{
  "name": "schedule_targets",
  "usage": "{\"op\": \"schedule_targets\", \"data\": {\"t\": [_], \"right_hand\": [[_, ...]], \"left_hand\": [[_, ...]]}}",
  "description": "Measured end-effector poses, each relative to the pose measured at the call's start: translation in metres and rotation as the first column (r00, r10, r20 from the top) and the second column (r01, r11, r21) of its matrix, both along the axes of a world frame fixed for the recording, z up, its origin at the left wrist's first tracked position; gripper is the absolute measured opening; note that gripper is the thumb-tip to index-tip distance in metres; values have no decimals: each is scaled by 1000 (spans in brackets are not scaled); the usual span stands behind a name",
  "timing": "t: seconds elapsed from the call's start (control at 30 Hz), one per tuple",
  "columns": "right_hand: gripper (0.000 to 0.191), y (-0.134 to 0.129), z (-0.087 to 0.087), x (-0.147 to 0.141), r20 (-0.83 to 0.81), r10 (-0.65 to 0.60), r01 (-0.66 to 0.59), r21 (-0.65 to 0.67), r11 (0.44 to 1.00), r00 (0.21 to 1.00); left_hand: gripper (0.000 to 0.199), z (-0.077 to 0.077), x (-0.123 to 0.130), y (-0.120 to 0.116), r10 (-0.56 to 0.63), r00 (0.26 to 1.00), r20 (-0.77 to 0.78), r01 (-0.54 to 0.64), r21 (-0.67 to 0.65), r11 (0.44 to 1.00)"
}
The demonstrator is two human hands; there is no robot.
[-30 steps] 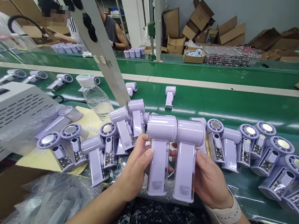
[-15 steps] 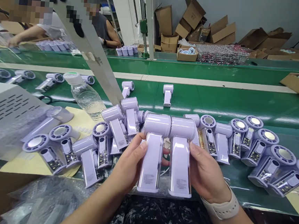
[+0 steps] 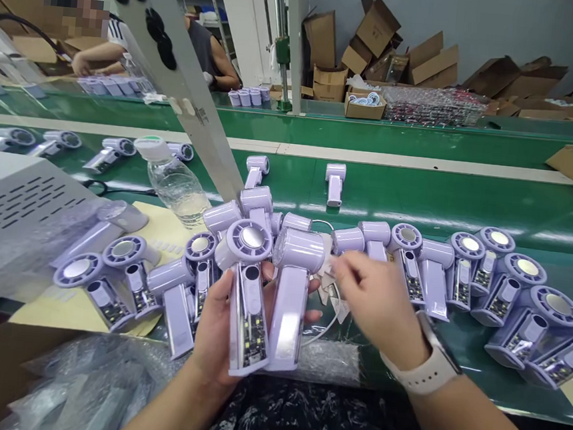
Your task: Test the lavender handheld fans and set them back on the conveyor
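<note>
My left hand [image 3: 216, 332] is closed around two lilac handheld fans, side by side and upright. The left fan [image 3: 249, 242] faces me with its round grille and silver centre, and its clear handle shows a circuit board. The right fan [image 3: 288, 315] shows its plain lilac handle and barrel-shaped head. By that head's right end is my right hand [image 3: 376, 310], its fingers curled in a pinch. Whitish scraps [image 3: 330, 292] lie just below those fingertips; whether the fingers grip one is hidden. A white cable [image 3: 325, 332] curves behind the fans.
More lilac fans stand at left [image 3: 123, 247] and right [image 3: 525, 269]; others lie on the green conveyor [image 3: 443, 195]. A water bottle [image 3: 176, 185] leans beside a slanted metal post [image 3: 200, 114]. A vented grey box [image 3: 20, 218] stands left. Two people are across the line.
Both fans are now in my left hand, and the left one has turned to show its grille. My right hand has let go of its fan and moved to that fan's head.
</note>
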State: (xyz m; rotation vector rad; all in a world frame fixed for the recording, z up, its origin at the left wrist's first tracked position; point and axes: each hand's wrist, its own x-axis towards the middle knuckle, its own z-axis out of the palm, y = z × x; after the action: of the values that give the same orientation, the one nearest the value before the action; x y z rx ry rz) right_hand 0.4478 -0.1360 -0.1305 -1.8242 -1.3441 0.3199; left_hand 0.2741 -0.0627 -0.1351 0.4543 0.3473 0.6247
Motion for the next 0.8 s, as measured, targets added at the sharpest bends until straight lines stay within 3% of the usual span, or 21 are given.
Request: {"op": "schedule_targets", "data": {"t": [0.1, 0.2, 0.3, 0.4, 0.5, 0.57, 0.63, 0.7, 0.8], "right_hand": [[24, 37, -8, 8, 268, -90, 54, 141, 989, 959], [23, 59, -24, 2, 265, 38, -71, 115, 991, 964], [22, 48, -21, -3, 229, 57, -94, 152, 984, 972], [18, 21, -1, -6, -46, 48, -34, 263, 964, 998], [2, 8, 10, -12, -278, 132, -39, 317, 948, 952], [33, 9, 9, -16, -400, 170, -55, 285, 957, 900], [61, 12, 6, -19, -586, 217, -106, 219, 970, 781], [66, 13, 3, -19, -704, 269, -207, 175, 963, 657], [61, 9, 1, -11, -706, 347, -291, 205, 934, 617]], "left_hand": [[30, 4, -6, 1, 27, 1000, -1, -27, 3, 1000], [36, 5, -8, 0, 61, 998, -35, -62, -20, 998], [38, 3, -9, -1, 84, 995, -57, -86, -32, 996], [37, 1, -8, -3, 52, 996, -68, -57, -59, 997], [40, 2, -5, -9, -58, 995, -79, 49, -107, 993], [42, 3, -3, -14, -109, 990, -91, 98, -116, 988], [46, 5, -1, -19, -112, 988, -108, 102, -93, 990], [47, 6, -2, -21, -106, 988, -114, 100, -59, 993], [44, 3, -4, -20, -123, 989, -79, 122, -18, 992]]}}
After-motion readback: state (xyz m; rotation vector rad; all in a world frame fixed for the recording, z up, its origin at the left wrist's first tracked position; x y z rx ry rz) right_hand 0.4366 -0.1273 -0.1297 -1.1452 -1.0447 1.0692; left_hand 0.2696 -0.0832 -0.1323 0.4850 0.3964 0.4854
